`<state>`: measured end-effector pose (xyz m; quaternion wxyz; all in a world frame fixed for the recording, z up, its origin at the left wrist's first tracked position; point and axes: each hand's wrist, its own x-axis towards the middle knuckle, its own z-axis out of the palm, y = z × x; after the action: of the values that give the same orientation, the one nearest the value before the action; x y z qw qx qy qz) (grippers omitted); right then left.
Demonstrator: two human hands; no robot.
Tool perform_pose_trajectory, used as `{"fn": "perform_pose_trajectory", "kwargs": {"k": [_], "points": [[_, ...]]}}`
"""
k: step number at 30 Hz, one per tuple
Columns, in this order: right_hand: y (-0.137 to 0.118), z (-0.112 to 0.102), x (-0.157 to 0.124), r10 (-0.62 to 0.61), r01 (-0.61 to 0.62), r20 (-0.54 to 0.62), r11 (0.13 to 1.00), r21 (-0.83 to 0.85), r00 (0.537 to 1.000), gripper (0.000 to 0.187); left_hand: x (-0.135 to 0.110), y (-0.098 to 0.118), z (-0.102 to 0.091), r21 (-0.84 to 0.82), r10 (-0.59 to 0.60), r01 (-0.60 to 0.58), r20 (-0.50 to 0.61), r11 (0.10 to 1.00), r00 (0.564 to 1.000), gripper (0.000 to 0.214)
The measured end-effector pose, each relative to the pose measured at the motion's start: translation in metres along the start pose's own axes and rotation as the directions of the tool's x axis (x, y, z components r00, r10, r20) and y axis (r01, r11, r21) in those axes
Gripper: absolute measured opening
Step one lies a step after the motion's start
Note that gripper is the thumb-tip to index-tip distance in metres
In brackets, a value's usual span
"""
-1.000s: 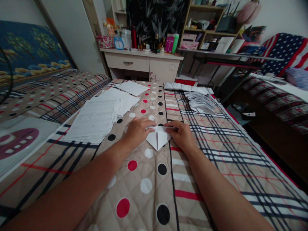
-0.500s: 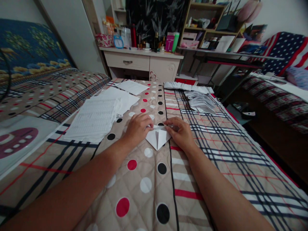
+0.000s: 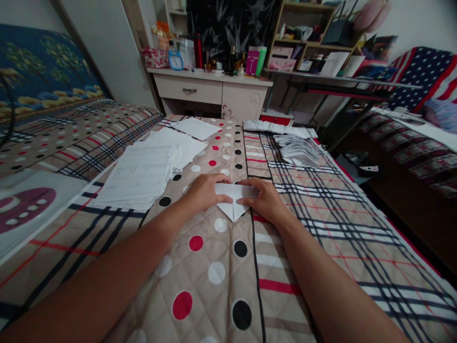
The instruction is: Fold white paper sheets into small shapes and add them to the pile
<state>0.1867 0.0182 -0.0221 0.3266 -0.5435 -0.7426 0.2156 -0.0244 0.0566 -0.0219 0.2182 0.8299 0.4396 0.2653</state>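
A small folded white paper (image 3: 233,200) with a point toward me lies on the quilted bedspread (image 3: 228,267). My left hand (image 3: 203,191) presses its left edge with curled fingers. My right hand (image 3: 262,200) pinches its right side, thumb on top of a flap folded over the upper part. Both hands touch the paper and nearly meet over it.
Printed sheets (image 3: 139,174) are spread to the left and a single sheet (image 3: 195,128) lies farther back. Piles of folded white papers (image 3: 298,152) sit at the right rear. A dresser (image 3: 210,93) and shelves (image 3: 314,43) stand beyond the bed. The bed's right edge drops to the floor.
The top of the paper has been folded down toward me, so less of its triangle shows. Both hands have shifted slightly inward over it.
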Motion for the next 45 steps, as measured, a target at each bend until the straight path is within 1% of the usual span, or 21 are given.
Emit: {"fn": "perform_pose_trajectory", "kwargs": {"k": [3,6,8,10,12,14,16,19,21,25,28,30,33,35,37,39,40,43,44,45], "points": [[0.0,0.002,0.001,0.039,-0.039,0.003,0.998,0.043,0.999,0.04,0.004,-0.006,0.003,-0.038,-0.039,0.04,0.041,0.998,0.998,0.037],[0.001,0.006,0.001,0.053,-0.05,-0.022,0.992,0.115,0.998,0.026,0.006,-0.011,0.006,-0.073,-0.033,0.035,0.025,0.997,0.999,0.028],[0.002,0.008,0.001,0.033,-0.026,-0.04,0.986,0.163,0.999,0.014,0.006,-0.011,0.006,-0.102,-0.005,0.005,0.001,0.995,1.0,0.022],[0.004,0.009,0.001,-0.015,0.024,-0.047,0.98,0.196,0.999,0.01,0.005,-0.009,0.003,-0.124,0.063,-0.064,-0.007,0.99,0.998,0.013],[0.006,0.009,0.0,-0.075,0.084,-0.05,0.974,0.21,0.996,0.013,0.003,-0.007,0.0,-0.116,0.163,-0.162,0.0,0.98,0.987,0.006],[0.007,0.008,0.0,-0.132,0.138,-0.044,0.968,0.208,0.99,0.018,0.002,-0.005,-0.004,-0.049,0.252,-0.251,0.01,0.967,0.968,0.01],[0.007,0.006,-0.001,-0.181,0.185,-0.039,0.964,0.191,0.983,0.022,-0.001,-0.004,-0.008,0.049,0.301,-0.302,0.031,0.952,0.953,0.017],[0.004,0.003,-0.002,-0.244,0.245,-0.026,0.96,0.136,0.969,0.025,-0.004,-0.003,-0.011,0.159,0.332,-0.339,0.074,0.927,0.941,0.023],[0.003,0.002,-0.003,-0.262,0.262,-0.013,0.962,0.082,0.965,0.031,-0.006,-0.001,-0.012,0.208,0.341,-0.357,0.109,0.911,0.934,0.024],[0.0,0.001,-0.005,-0.261,0.261,0.019,0.965,-0.011,0.965,0.042,-0.008,0.006,-0.017,0.292,0.338,-0.383,0.194,0.876,0.921,0.029],[-0.001,0.0,-0.006,-0.257,0.259,0.04,0.963,-0.073,0.966,0.044,-0.011,0.016,-0.023,0.336,0.35,-0.43,0.273,0.838,0.896,0.032],[-0.002,-0.001,-0.007,-0.24,0.244,0.051,0.963,-0.114,0.97,0.045,-0.015,0.025,-0.028,0.363,0.351,-0.451,0.309,0.815,0.884,0.028],[-0.008,-0.003,-0.009,-0.213,0.221,0.072,0.964,-0.15,0.974,0.04,-0.02,0.038,-0.032,0.393,0.337,-0.442,0.308,0.807,0.89,0.011],[-0.012,-0.005,-0.01,-0.191,0.2,0.074,0.968,-0.15,0.979,0.034,-0.021,0.041,-0.029,0.4,0.322,-0.415,0.279,0.817,0.905,0.021],[-0.016,-0.006,-0.01,-0.166,0.174,0.067,0.976,-0.134,0.984,0.025,-0.019,0.04,-0.022,0.405,0.291,-0.358,0.22,0.841,0.931,0.029],[-0.017,-0.006,-0.011,-0.136,0.142,0.056,0.983,-0.118,0.989,0.016,-0.017,0.035,-0.014,0.387,0.233,-0.268,0.136,0.882,0.963,0.03],[-0.017,-0.005,-0.01,-0.122,0.126,0.047,0.985,-0.114,0.991,0.015,-0.016,0.033,-0.01,0.356,0.196,-0.218,0.095,0.909,0.976,0.028],[-0.014,-0.001,-0.01,-0.095,0.095,0.008,0.991,-0.095,0.995,0.015,-0.015,0.026,-0.003,0.24,0.107,-0.105,0.003,0.965,0.994,0.019],[-0.012,0.001,-0.01,-0.098,0.096,-0.013,0.991,-0.091,0.995,0.012,-0.015,0.025,-0.003,0.229,0.088,-0.08,-0.028,0.97,0.996,0.017],[-0.011,0.002,-0.011,-0.104,0.1,-0.04,0.991,-0.093,0.994,0.007,-0.016,0.023,-0.003,0.24,0.07,-0.054,-0.06,0.969,0.996,0.02]]}}
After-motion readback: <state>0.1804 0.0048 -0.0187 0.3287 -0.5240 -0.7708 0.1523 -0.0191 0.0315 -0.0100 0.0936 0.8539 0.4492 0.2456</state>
